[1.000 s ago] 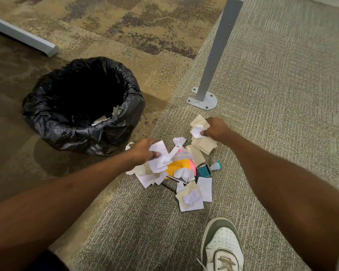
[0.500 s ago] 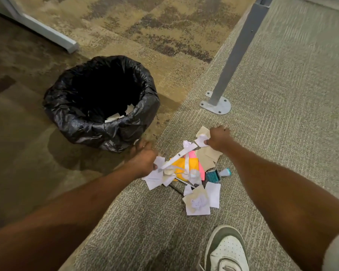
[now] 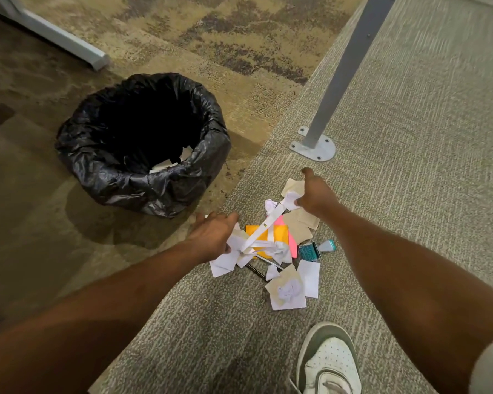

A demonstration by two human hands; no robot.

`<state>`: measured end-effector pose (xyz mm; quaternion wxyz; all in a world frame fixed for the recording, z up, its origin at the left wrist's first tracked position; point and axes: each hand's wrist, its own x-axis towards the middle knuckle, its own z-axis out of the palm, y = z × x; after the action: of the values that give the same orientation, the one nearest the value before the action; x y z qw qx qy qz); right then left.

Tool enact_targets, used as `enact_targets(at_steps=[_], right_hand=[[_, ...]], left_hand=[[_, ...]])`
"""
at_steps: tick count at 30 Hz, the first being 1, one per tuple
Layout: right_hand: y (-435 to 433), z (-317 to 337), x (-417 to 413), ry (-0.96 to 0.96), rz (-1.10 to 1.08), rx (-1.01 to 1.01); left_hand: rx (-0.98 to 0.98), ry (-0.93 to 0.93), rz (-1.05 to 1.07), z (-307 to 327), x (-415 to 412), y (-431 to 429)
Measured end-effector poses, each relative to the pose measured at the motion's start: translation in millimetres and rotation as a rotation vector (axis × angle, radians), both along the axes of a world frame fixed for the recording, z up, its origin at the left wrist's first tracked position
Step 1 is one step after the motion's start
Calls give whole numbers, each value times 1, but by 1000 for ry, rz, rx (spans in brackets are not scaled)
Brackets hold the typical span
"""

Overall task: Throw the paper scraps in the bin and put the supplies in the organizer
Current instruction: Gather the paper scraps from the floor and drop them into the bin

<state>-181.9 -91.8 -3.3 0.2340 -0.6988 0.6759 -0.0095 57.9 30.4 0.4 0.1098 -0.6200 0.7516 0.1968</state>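
Note:
A pile of white and tan paper scraps (image 3: 286, 288) lies on the grey carpet, mixed with an orange sticky-note pad (image 3: 279, 233), a pink pad (image 3: 292, 245), a teal staple box (image 3: 309, 251), a small teal-capped item (image 3: 327, 246) and a dark pen (image 3: 255, 271). My left hand (image 3: 214, 236) grips white scraps at the pile's left edge. My right hand (image 3: 315, 193) pinches a crumpled white scrap at the pile's far side. A long white paper strip (image 3: 264, 230) runs between both hands. The bin (image 3: 143, 140), lined with a black bag, stands to the left and holds a few scraps.
A grey metal desk leg with a round foot plate (image 3: 315, 146) stands just beyond my right hand. Another grey bar (image 3: 69, 42) lies on the brown carpet at the far left. My white shoe (image 3: 329, 362) is near the bottom edge.
The view has tilted, so the bin and desk leg sit lower and to the right. Both hands have lifted slightly with their scraps, and the long strip now stretches between them.

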Motion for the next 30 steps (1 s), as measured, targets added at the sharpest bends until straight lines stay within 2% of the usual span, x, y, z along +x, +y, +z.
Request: enact_targets(at_steps=[7, 17, 24, 30], right_hand=[[-4, 8, -3, -21, -37, 44], [-5, 25, -1, 2, -9, 90], [1, 30, -2, -52, 1, 95], [5, 28, -7, -101, -1, 86]], left_hand=[[60, 21, -86, 5, 0, -6], [180, 134, -31, 8, -3, -10], [88, 90, -55, 0, -14, -6], [94, 87, -17, -3, -26, -4]])
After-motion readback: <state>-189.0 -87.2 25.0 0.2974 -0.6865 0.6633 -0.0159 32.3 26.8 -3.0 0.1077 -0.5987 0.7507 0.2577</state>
